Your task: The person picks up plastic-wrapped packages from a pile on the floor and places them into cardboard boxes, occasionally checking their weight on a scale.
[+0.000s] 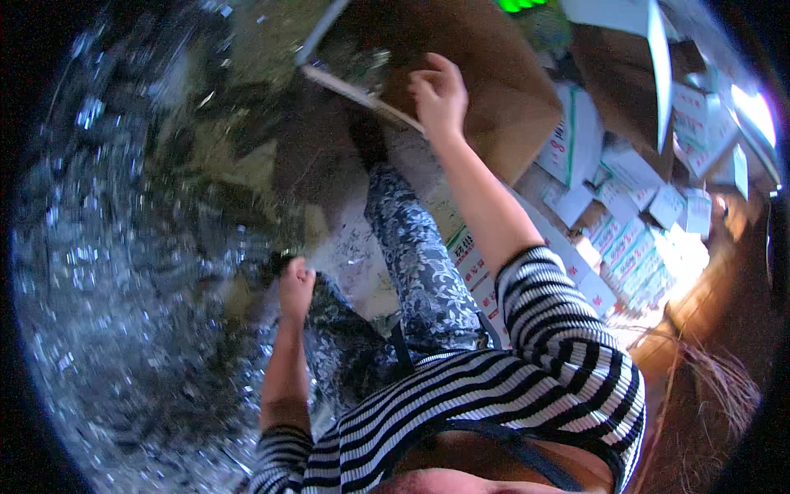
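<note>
My right hand (441,99) is over the mouth of a large brown cardboard box (515,105), near its pale rim. Its fingers are bent and somewhat apart, with nothing visible between them. Inside the box some shiny matter shows, too blurred to name. Lower left, beside my knee in dark patterned trousers (419,241), is my left hand (297,287), fingers curled in. Blur hides whether it holds anything; a small dark patch lies just beyond it. A wide heap of glossy things (117,290), streaked by motion, fills the left side.
White cartons with green and red print (571,136) lie at the right, with more small white boxes (636,247) stacked near a bright light. Another open brown box (617,80) stands at the upper right. A printed white sheet or carton (481,278) lies beside my leg. Loose strands (722,376) hang lower right.
</note>
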Tool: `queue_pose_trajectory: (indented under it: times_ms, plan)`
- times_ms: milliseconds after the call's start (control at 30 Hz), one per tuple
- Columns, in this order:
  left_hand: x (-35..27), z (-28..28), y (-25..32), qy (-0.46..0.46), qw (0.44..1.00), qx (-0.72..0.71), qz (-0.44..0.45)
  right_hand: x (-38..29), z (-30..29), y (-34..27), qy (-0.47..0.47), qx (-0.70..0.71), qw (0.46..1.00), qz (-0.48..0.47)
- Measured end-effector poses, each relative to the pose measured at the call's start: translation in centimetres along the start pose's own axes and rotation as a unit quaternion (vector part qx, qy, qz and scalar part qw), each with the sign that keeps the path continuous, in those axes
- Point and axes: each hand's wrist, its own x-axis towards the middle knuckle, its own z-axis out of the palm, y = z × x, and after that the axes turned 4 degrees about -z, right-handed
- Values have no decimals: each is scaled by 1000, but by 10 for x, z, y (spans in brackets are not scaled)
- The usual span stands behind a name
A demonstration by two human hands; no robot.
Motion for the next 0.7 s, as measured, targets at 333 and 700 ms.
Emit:
queue_pose_trajectory:
  times_ms: [333, 700]
  plan:
    - [172, -79, -81, 314, 929, -104, -166, -215, 93, 39, -348, 108, 916, 167]
    - [180, -110, -79, 311, 937, 148, -58, -252, 147, 120, -472, -63, 869, 136]
